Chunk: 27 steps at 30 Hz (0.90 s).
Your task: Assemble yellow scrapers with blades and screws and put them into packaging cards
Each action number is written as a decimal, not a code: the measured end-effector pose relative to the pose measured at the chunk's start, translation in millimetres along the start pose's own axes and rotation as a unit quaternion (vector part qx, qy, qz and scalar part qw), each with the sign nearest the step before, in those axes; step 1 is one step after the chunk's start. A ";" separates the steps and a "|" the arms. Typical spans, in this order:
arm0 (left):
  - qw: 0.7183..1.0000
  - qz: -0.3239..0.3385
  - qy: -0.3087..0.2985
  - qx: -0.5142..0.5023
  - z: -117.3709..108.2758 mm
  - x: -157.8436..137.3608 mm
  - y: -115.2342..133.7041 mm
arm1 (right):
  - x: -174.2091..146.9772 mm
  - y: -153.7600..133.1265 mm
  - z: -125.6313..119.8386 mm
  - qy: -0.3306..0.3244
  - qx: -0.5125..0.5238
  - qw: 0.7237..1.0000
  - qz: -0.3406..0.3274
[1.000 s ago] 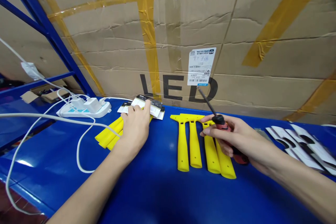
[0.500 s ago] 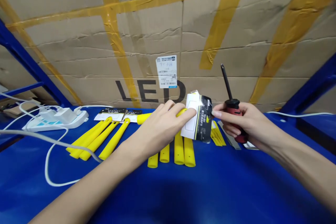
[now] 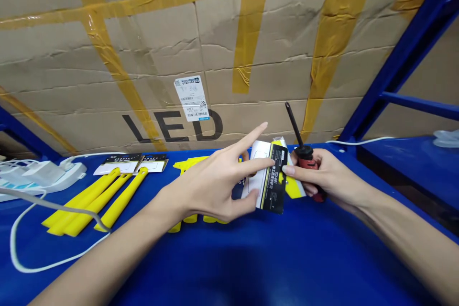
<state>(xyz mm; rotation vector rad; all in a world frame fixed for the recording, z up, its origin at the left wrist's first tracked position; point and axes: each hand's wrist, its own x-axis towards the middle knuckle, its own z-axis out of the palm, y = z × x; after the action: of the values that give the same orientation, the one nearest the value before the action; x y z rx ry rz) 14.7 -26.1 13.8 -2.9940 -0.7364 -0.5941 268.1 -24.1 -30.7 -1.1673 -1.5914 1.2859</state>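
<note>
My right hand (image 3: 324, 169) is wrapped round the red and black handle of a screwdriver (image 3: 294, 126), its dark shaft pointing up and slightly left. The same hand's thumb presses on the right edge of a black and white printed packaging card (image 3: 275, 189). Behind that card shows a yellow piece (image 3: 294, 187) with clear plastic at its top, partly hidden. My left hand (image 3: 217, 179) reaches over the card's left side with fingers spread, index finger stretched upward, thumb and middle finger against its face. Under my left wrist, several yellow tubes (image 3: 190, 218) are mostly covered.
On the blue surface (image 3: 287, 258) at left lie yellow handles (image 3: 124, 199) beside printed cards (image 3: 152, 163). A white power strip (image 3: 68, 177) with plugs and loose cables (image 3: 21, 265) stands further left. A taped cardboard box (image 3: 222, 57) marked LED rises behind, between blue frame posts (image 3: 405, 52).
The view has swung to the right. My left hand has loosened its pinch on the card and spread its fingers. The card and a yellow piece behind it are now at my right thumb.
</note>
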 end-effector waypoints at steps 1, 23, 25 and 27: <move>1.000 -0.003 -0.007 0.005 1.2 1.9 0.2 | -0.5 0.1 -0.4 0.006 0.004 1.000 0.003; 0.981 -0.162 -0.108 0.003 -19.6 10.9 -12.0 | -12.4 -1.7 -62.3 0.121 -0.018 0.992 -0.012; 0.975 -0.188 -0.116 -0.028 -21.7 5.3 -19.4 | -14.0 0.1 -73.9 0.141 -0.015 0.990 -0.007; 0.971 -0.205 -0.109 -0.050 -22.5 1.8 -24.0 | -14.5 1.6 -83.2 0.164 -0.003 0.987 0.003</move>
<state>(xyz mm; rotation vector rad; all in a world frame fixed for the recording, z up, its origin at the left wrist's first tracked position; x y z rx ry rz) -2.7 -5.9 33.2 -3.0431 -1.4029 -0.3097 350.8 -14.7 -16.0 -1.3126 -1.3508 1.0309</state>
